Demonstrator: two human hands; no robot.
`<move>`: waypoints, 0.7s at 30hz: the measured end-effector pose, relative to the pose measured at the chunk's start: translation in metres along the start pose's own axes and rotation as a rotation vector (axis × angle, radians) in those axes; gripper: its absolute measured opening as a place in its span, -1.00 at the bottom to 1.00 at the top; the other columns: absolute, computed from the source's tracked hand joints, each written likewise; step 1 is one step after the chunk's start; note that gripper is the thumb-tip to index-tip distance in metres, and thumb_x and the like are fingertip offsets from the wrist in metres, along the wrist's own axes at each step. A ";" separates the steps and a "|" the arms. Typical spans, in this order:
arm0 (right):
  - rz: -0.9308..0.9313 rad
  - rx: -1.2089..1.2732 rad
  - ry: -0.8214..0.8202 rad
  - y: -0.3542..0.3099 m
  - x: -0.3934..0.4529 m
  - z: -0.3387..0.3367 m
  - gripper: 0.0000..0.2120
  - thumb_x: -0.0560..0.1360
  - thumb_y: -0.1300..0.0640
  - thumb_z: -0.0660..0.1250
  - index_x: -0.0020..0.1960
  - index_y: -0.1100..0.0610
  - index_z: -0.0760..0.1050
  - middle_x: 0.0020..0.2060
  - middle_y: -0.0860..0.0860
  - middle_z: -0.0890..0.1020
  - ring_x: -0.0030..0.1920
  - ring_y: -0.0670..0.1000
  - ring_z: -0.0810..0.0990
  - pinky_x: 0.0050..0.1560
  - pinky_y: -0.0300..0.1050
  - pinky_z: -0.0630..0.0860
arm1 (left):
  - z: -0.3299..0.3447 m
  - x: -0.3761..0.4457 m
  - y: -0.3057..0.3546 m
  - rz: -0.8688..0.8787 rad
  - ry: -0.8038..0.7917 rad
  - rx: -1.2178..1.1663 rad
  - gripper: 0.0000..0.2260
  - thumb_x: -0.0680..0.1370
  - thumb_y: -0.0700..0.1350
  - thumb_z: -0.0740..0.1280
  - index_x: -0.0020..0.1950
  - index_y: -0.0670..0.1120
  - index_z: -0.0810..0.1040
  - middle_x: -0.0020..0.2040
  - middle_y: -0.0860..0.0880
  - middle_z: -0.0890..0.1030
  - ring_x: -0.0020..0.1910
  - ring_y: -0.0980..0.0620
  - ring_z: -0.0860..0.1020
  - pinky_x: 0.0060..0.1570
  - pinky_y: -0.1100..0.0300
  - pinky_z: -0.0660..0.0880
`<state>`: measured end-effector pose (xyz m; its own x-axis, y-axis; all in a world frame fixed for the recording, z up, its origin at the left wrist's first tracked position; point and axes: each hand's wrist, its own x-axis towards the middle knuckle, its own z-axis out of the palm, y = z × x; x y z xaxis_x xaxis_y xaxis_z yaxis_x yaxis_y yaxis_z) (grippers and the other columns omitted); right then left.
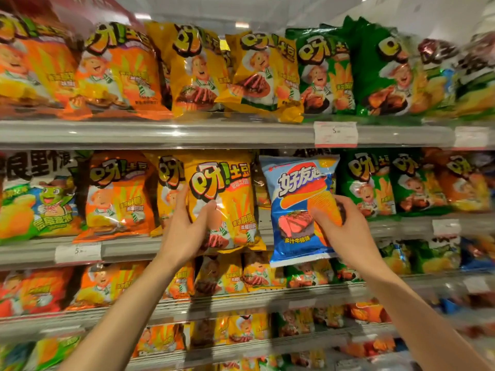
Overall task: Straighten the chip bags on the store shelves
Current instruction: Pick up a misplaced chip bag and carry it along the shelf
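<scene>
At the middle shelf, your left hand (184,231) pinches the yellow bag (225,204) and your right hand (345,228) clamps the blue bag (300,210) — both upright, long axes vertical, fronts facing you. Squeeze too hard and chips crush; let the blue one — hanging past the shelf lip (128,247) — slip, and it drops.

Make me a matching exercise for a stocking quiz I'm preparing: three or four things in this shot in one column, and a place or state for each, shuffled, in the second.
Things:
1. yellow chip bag
2. blue chip bag
3. green chip bags
4. price tag

Places or states:
A. on the top shelf, right of centre
B. gripped by the right hand
C. clipped to the top shelf's front edge
D. gripped by the left hand

Pairs: 1-D, 2-B, 3-A, 4-C
</scene>
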<state>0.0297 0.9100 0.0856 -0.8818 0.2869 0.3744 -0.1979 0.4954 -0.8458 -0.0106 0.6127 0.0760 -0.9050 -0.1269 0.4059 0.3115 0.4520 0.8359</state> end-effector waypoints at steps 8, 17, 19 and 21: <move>0.055 -0.023 0.012 0.022 -0.005 -0.032 -0.58 0.53 -0.18 0.38 0.30 -0.07 0.38 -0.07 -0.13 0.64 -0.21 -0.17 0.66 -0.21 -0.17 0.60 | 0.041 0.048 0.012 0.003 -0.072 0.076 -0.41 0.58 0.23 0.25 0.53 0.03 0.19 0.37 -0.08 0.50 0.29 -0.15 0.51 0.27 -0.09 0.45; 0.092 0.019 -0.023 0.033 -0.008 -0.038 -0.57 0.53 -0.15 0.39 0.32 -0.11 0.33 -0.02 -0.10 0.63 -0.17 -0.09 0.68 -0.23 -0.16 0.64 | 0.079 0.069 0.009 -0.016 -0.049 0.131 -0.41 0.61 0.21 0.20 0.43 -0.20 0.25 0.08 -0.28 0.58 0.07 -0.26 0.58 -0.03 -0.05 0.51; 0.099 0.026 -0.025 0.035 -0.008 -0.036 -0.56 0.54 -0.14 0.38 0.33 -0.09 0.32 0.00 -0.10 0.63 -0.13 -0.12 0.66 -0.27 -0.29 0.58 | 0.086 0.065 0.011 -0.018 0.000 0.087 -0.39 0.61 0.21 0.18 0.48 -0.19 0.21 0.12 -0.29 0.55 0.12 -0.27 0.55 0.04 -0.04 0.51; 0.114 0.055 -0.028 0.035 -0.008 -0.034 -0.56 0.55 -0.10 0.39 0.34 -0.07 0.31 0.04 -0.09 0.61 -0.09 -0.17 0.63 -0.34 -0.38 0.52 | 0.092 0.062 0.016 -0.015 0.037 0.078 -0.43 0.65 0.11 0.20 0.51 -0.22 0.19 0.24 -0.28 0.47 0.23 -0.23 0.46 0.12 0.06 0.40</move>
<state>0.0443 0.9528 0.0659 -0.9113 0.3159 0.2643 -0.1181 0.4144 -0.9024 -0.0883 0.6931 0.0809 -0.8977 -0.1660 0.4082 0.2732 0.5174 0.8110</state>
